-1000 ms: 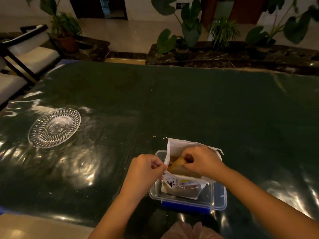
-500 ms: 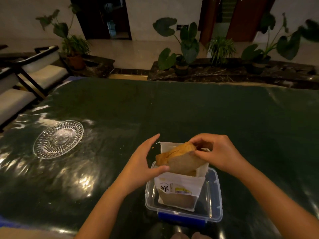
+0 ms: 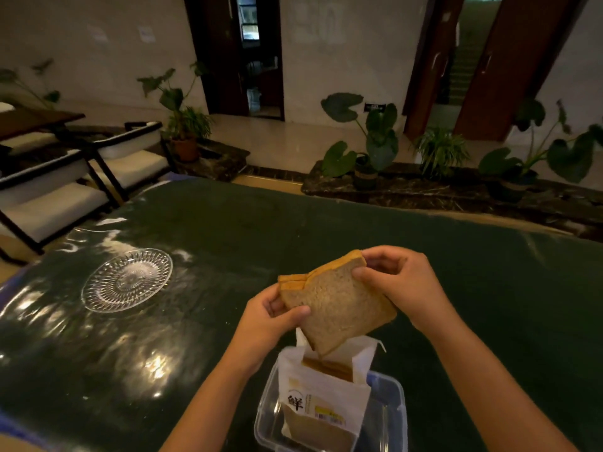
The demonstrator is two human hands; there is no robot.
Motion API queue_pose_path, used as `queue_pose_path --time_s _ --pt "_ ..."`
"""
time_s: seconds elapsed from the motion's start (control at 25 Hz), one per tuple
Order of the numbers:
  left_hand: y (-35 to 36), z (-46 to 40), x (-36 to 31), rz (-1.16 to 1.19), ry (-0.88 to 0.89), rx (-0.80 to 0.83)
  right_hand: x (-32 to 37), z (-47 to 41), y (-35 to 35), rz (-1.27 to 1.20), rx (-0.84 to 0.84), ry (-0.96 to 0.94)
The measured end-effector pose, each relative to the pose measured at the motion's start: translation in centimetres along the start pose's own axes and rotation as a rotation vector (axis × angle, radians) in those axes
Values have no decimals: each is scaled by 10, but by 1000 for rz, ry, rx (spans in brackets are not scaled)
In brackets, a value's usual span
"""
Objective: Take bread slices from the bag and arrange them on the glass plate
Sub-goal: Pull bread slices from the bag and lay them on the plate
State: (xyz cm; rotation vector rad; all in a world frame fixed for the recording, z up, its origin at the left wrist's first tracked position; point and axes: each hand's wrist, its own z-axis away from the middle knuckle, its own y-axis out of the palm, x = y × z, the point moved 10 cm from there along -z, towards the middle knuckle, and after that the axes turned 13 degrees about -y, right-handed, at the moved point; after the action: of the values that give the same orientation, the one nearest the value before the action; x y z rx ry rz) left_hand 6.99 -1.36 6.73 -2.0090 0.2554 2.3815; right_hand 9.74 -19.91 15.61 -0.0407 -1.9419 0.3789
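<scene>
Brown bread slices [image 3: 336,305], two or three stacked together, hang in the air above the open white bread bag [image 3: 323,399]. My left hand [image 3: 277,313] pinches their lower left corner and my right hand [image 3: 394,282] grips their upper right edge. More bread shows inside the bag's mouth. The bag stands upright in a clear plastic box [image 3: 391,415] near the table's front edge. The round cut-glass plate [image 3: 127,280] lies bare on the dark green table to the left, well apart from my hands.
The table [image 3: 326,230] has a glossy dark green cover with glare patches at the left front. White-cushioned chairs [image 3: 65,187] stand beyond its left edge. Potted plants [image 3: 375,148] line a ledge behind the far edge.
The slices have come fully out of the bag and risen above it. My left hand has let go of the bag and taken the slices' lower corner. The camera has tilted up.
</scene>
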Motion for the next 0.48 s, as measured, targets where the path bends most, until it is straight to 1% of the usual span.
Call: queue_pose_path --time_s 0.08,0.16,0.28,0.36,0.48 --pt "-15 1 -7 24 0 -56 -3 -11 10 -67 -27 33" --pt "-39 5 -18 39 8 -140 -2 -21 32 -140 2 44" --pt "-86 16 -32 60 36 -258 -6 -23 86 -194 180 94" --pt "-121 28 -38 36 35 -315 -9 -22 123 -197 246 124" --pt "-172 49 -42 4 30 -344 -6 -22 175 -220 210 112"
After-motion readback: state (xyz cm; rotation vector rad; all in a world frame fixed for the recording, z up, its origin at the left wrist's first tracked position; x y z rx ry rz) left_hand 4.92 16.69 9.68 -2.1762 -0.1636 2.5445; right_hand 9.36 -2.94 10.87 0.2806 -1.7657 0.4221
